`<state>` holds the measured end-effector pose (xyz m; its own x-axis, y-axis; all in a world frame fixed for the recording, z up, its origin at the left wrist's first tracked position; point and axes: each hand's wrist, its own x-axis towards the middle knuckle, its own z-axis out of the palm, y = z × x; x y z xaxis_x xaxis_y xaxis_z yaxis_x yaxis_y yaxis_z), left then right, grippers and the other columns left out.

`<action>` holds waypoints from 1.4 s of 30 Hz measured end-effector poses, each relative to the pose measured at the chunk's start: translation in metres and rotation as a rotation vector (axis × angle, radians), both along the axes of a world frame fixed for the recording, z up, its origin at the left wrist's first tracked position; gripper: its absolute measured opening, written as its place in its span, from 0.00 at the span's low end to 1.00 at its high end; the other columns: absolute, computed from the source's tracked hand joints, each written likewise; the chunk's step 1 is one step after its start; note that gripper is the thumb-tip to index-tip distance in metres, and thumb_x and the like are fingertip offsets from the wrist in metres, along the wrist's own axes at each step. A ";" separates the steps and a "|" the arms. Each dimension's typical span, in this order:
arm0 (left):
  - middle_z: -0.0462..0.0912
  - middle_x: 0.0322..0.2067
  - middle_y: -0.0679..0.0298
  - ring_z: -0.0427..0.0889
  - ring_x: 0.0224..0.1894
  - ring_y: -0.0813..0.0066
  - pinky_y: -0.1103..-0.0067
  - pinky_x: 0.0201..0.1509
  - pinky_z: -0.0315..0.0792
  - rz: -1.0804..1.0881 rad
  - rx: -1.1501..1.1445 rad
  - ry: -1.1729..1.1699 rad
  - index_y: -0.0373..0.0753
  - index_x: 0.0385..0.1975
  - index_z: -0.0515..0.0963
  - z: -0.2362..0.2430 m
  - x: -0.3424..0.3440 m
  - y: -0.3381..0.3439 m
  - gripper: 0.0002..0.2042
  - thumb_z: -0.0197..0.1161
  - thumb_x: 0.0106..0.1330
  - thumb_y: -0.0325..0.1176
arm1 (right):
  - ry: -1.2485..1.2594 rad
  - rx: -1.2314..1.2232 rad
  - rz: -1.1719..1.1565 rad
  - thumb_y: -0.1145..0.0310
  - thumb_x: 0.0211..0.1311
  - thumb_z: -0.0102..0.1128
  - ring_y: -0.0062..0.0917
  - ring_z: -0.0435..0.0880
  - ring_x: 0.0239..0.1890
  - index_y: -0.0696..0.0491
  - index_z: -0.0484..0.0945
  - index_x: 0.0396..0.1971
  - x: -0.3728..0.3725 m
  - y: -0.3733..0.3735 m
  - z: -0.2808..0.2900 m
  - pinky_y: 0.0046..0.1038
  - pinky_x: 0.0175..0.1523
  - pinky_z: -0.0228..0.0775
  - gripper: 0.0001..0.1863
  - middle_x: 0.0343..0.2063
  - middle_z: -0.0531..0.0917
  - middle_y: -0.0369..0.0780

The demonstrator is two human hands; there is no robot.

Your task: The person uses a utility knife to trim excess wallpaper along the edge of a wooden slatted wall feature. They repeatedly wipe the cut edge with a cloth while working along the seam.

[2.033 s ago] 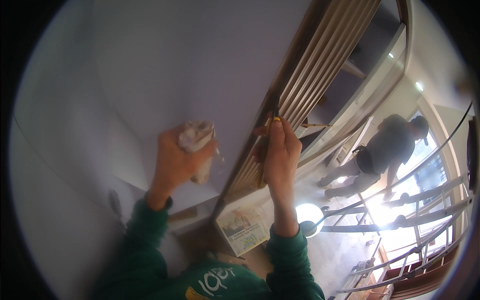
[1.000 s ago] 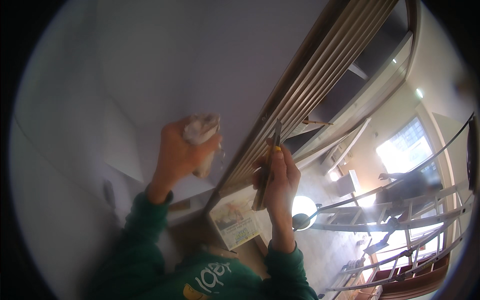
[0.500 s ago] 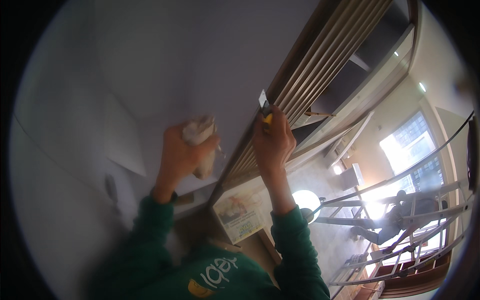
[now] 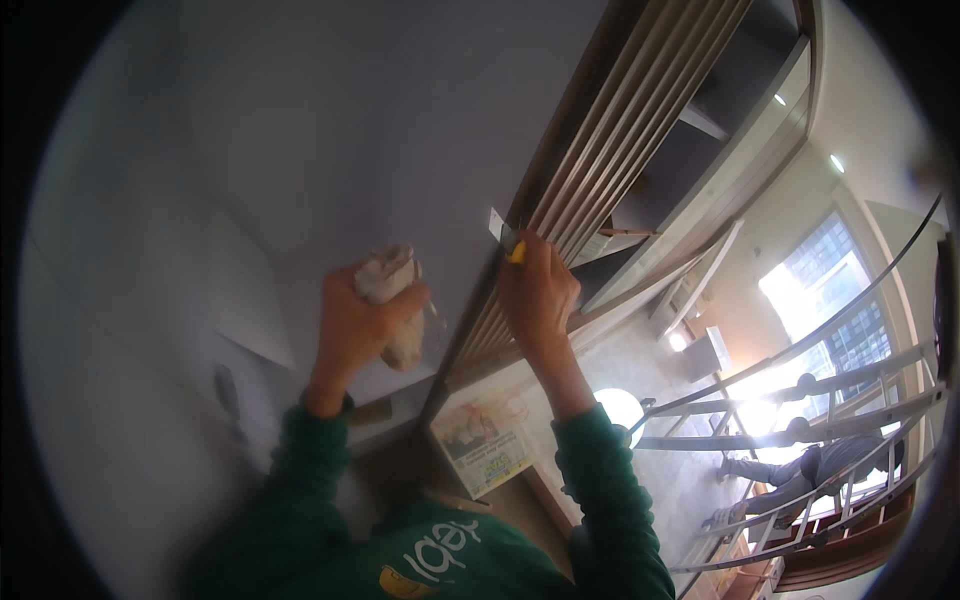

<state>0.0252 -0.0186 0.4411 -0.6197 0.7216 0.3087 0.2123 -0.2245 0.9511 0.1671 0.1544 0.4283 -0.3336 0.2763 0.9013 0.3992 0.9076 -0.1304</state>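
Note:
My left hand (image 4: 345, 325) is wrapped around a crumpled beige bundle (image 4: 402, 345) with a whitish top; I cannot make out whether it is a bag or a cloth. To its right, my right hand (image 4: 540, 295) grips a small scraper (image 4: 510, 243) with a flat pale blade and a yellow-and-black handle. The blade points up and left, at the dark edge where the smooth grey surface (image 4: 430, 130) meets the ribbed wooden slats (image 4: 600, 130). Whether the blade touches that edge cannot be told.
Metal ladders (image 4: 800, 430) stand at the right, with a person in dark clothes (image 4: 840, 465) among them. A bright window (image 4: 820, 280) and a round white lamp (image 4: 617, 412) are behind. Below my hands is a printed sheet (image 4: 485, 450). A pale panel (image 4: 700, 355) shows farther off.
My right hand has come slightly down and left, and the scraper blade has tilted left. My left hand still holds the bundle, a little lower. The person among the ladders has shifted.

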 end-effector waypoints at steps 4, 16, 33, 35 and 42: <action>0.88 0.29 0.59 0.87 0.30 0.73 0.77 0.36 0.80 -0.043 -0.014 -0.014 0.31 0.34 0.84 -0.008 -0.003 0.002 0.11 0.72 0.55 0.31 | 0.037 -0.218 0.074 0.79 0.48 0.68 0.39 0.85 0.25 0.55 0.77 0.44 0.010 -0.028 -0.013 0.35 0.30 0.76 0.20 0.30 0.83 0.44; 0.86 0.27 0.62 0.85 0.28 0.75 0.77 0.36 0.79 -0.096 -0.035 -0.106 0.31 0.30 0.83 -0.015 0.009 0.003 0.08 0.72 0.53 0.29 | 0.180 -0.363 0.129 0.73 0.64 0.64 0.33 0.85 0.22 0.59 0.80 0.42 0.010 -0.039 0.013 0.28 0.29 0.74 0.09 0.23 0.83 0.45; 0.83 0.31 0.62 0.84 0.33 0.72 0.75 0.42 0.79 -0.480 0.058 -0.591 0.35 0.40 0.78 -0.016 0.015 -0.002 0.16 0.66 0.49 0.23 | 0.008 -1.241 0.658 0.72 0.64 0.65 0.10 0.78 0.29 0.59 0.84 0.38 0.035 -0.095 0.032 0.18 0.35 0.71 0.07 0.25 0.83 0.32; 0.83 0.32 0.62 0.84 0.33 0.71 0.76 0.42 0.79 -0.540 0.068 -0.636 0.35 0.42 0.77 -0.023 0.010 -0.001 0.17 0.66 0.49 0.22 | -0.003 -1.211 0.619 0.72 0.64 0.66 0.10 0.78 0.28 0.59 0.84 0.38 0.036 -0.096 0.035 0.18 0.34 0.71 0.07 0.24 0.83 0.32; 0.84 0.31 0.60 0.84 0.32 0.72 0.75 0.39 0.79 -0.408 0.100 -0.616 0.35 0.39 0.78 -0.027 0.001 -0.002 0.15 0.66 0.50 0.22 | 0.113 -0.928 0.299 0.73 0.61 0.69 0.14 0.81 0.25 0.56 0.83 0.43 0.036 -0.060 0.043 0.20 0.31 0.70 0.11 0.23 0.84 0.35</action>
